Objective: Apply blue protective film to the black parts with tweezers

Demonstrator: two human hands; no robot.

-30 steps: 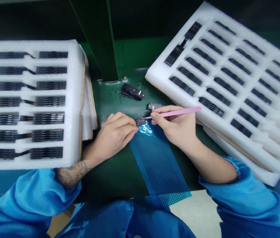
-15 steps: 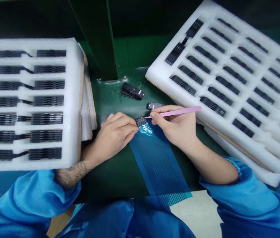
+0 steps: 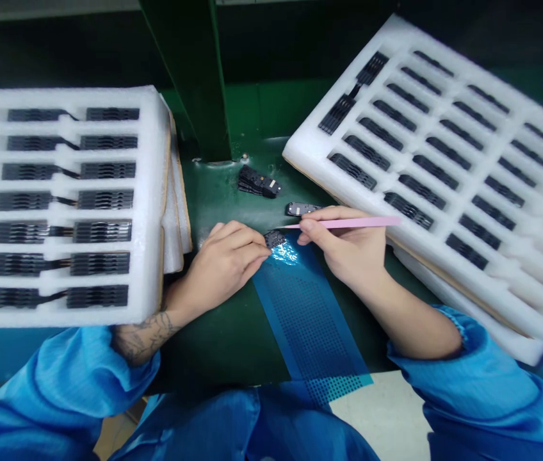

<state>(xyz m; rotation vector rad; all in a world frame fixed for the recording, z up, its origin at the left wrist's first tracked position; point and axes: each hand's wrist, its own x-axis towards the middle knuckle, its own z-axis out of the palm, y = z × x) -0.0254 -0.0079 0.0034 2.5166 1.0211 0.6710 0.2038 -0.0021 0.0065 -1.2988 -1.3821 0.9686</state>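
Note:
My left hand (image 3: 233, 256) is closed, its fingertips gripping the left end of a small black plastic part (image 3: 275, 239). Pink tweezers (image 3: 348, 223) are held in my right hand (image 3: 348, 243), and their dark tip is at the upper edge of that part; I cannot tell whether the tip touches it. Under and below the part lies a blue film strip (image 3: 314, 320) with rows of small dark dots. Just beyond my right fingers is another black part (image 3: 300, 209), partly covered by them. A fanned stack of black parts (image 3: 258, 182) lies farther back.
A white foam tray (image 3: 149, 192) with slots of black parts stands on a pile at left. Another foam tray (image 3: 300, 137), tilted at an angle, rests on a pile at right. A green post (image 3: 194, 77) rises behind the green bench (image 3: 214, 288).
The tweezers' tip has lifted slightly and shifted a little from the part, with my right hand moving slightly right. My left hand stays on the part. The whole view has shifted a little.

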